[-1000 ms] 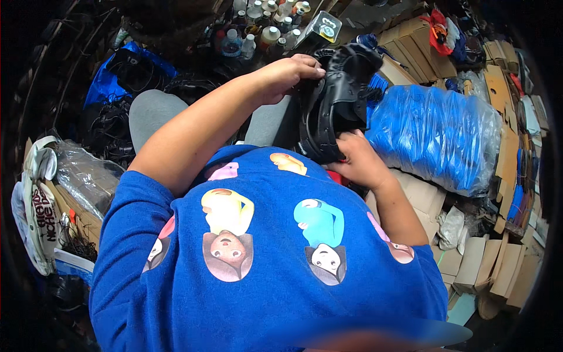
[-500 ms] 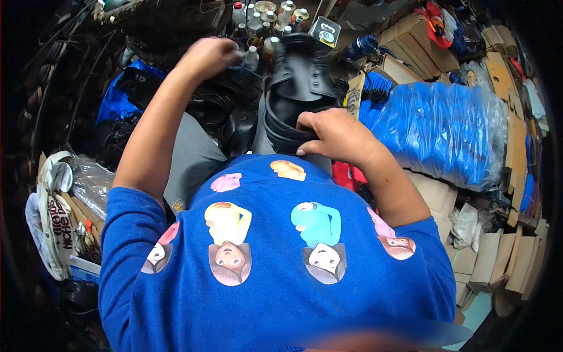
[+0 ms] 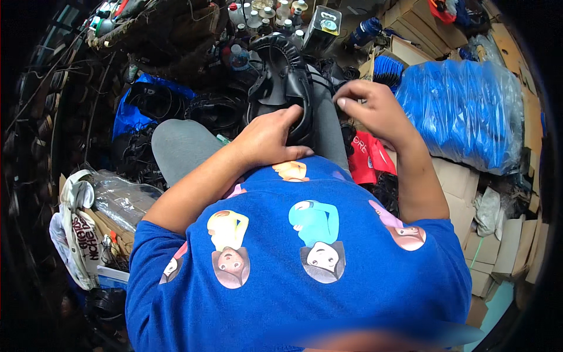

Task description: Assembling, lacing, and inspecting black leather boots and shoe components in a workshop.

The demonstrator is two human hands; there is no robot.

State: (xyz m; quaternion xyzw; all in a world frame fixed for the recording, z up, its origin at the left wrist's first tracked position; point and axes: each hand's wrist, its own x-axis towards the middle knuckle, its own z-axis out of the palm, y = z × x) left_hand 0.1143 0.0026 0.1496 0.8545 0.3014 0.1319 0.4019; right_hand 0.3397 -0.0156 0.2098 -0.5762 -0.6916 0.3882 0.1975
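Both hands on the black rubber piece [image 3: 281, 82]: left hand [image 3: 267, 138] grips its edge, right hand [image 3: 369, 108] pinches its side.

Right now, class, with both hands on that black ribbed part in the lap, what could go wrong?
1. The black ribbed part rests on the knee, steadied only by the left hand; it might slide into the clutter.
2. The right hand pinches its edge; fingers could get nipped.
3. Bottles stand close behind and may be knocked.

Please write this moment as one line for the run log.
left hand: rests on black rubber part | right hand: beside part, fingers curled | part: on lap
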